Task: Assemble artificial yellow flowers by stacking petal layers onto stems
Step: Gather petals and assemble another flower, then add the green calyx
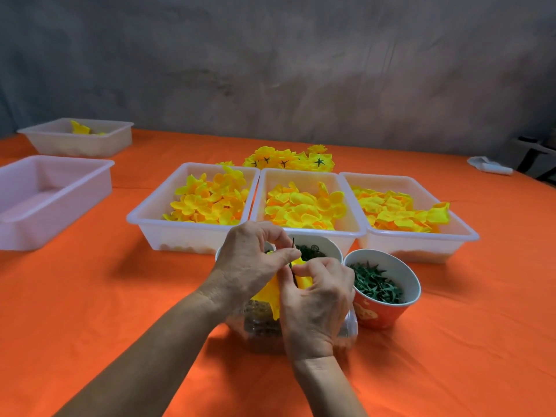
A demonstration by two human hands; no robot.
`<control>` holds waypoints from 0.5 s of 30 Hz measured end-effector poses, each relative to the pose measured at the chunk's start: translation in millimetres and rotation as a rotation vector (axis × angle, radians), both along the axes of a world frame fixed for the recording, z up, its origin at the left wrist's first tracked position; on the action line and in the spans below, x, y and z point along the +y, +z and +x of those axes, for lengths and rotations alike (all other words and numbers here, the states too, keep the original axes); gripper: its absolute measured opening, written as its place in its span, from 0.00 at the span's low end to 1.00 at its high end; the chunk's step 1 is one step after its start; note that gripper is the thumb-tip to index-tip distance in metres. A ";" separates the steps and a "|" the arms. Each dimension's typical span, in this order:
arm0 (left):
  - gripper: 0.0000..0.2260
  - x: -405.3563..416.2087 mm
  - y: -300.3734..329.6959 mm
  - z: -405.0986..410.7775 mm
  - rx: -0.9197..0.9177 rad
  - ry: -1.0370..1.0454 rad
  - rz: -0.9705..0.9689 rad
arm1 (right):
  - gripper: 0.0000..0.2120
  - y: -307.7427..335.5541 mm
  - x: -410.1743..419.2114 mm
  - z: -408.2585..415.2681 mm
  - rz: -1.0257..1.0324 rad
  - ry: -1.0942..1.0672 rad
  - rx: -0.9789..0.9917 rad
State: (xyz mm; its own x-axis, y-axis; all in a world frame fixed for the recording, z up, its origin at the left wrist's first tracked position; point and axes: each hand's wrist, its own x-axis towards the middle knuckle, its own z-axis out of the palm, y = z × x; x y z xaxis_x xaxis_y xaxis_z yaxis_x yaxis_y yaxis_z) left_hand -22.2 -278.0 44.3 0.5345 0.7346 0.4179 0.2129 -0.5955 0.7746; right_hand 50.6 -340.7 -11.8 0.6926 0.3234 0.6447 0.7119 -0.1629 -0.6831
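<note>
Over the orange tabletop (120, 296), left hand (249, 266) pinched the stem (293, 243); right hand (319, 299) gripped a yellow petal layer (270, 291), mid-threading. Next, probably another layer.

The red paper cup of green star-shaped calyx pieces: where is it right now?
In the head view, the red paper cup stands on the orange tablecloth, just right of the right hand and in front of the rightmost petal tray.
</note>
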 end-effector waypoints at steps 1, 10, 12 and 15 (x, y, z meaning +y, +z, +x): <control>0.10 0.2 -0.1 0.1 -0.002 0.000 -0.003 | 0.10 -1.6 -0.2 -0.5 0.024 0.000 -0.008; 0.10 4.7 -2.9 1.7 -0.017 -0.013 -0.018 | 0.13 -16.4 5.0 0.2 0.151 0.041 -0.049; 0.10 4.9 -3.1 1.5 -0.016 -0.009 -0.026 | 0.13 -16.6 5.2 0.5 0.159 0.058 -0.048; 0.10 2.4 -1.4 0.3 0.000 -0.016 -0.021 | 0.11 -14.5 1.0 1.9 0.128 0.113 -0.019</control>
